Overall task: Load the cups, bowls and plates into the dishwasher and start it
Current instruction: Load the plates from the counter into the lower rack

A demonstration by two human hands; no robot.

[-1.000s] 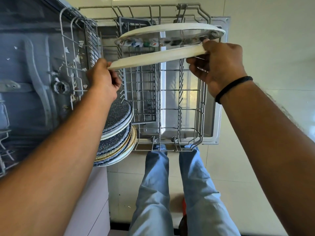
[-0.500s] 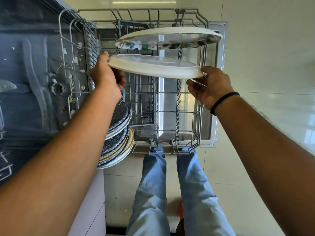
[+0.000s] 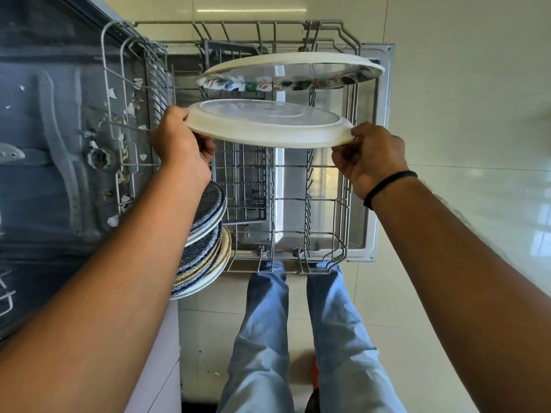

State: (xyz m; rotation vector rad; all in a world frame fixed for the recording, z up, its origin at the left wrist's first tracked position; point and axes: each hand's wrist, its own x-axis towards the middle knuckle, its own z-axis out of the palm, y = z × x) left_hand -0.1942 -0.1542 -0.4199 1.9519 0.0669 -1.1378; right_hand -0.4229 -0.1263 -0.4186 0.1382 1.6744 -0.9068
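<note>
The floor (image 3: 465, 84) is laid with large, glossy cream tiles divided by thin grout lines. It mirrors soft daylight, with a pale window-like patch of reflection at the right edge (image 3: 539, 242) and a long bright streak (image 3: 252, 9) near the top. A lilac cabinet front (image 3: 161, 362) stands at the lower left, a seam running across its face. A dark strip (image 3: 198, 408) runs along the base of the cabinet at the bottom. Small specks lie on the tiles beside it.
</note>
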